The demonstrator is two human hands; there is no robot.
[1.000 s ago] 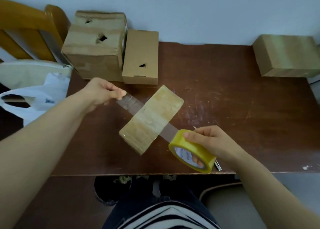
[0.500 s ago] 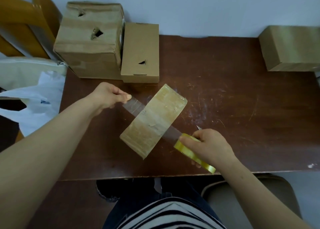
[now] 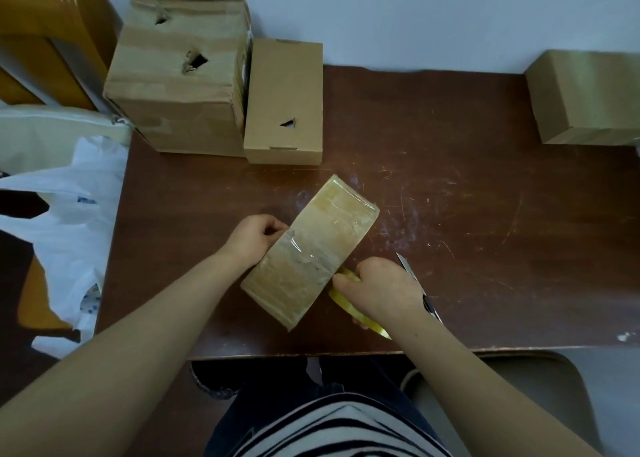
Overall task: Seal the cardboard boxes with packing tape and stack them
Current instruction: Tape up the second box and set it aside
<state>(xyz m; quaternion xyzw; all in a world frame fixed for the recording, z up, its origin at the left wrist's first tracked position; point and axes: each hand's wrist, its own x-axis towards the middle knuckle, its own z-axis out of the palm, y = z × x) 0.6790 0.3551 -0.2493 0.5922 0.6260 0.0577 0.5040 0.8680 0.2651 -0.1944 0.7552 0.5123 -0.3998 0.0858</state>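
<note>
The tape (image 3: 299, 249) is down on the box (image 3: 332, 214) now, which sits on the desk (image 3: 485, 214) between your fingers (image 3: 277, 225). Left hand (image 3: 258, 238) pinches the tape end at its side, right hand (image 3: 381, 292) grips the roll (image 3: 360, 313). Cutting's next, probably.

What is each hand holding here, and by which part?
The right hand grips the yellow roll of packing tape by its rim. The left hand pinches the clear tape strip at the edge of the small cardboard box.
</note>
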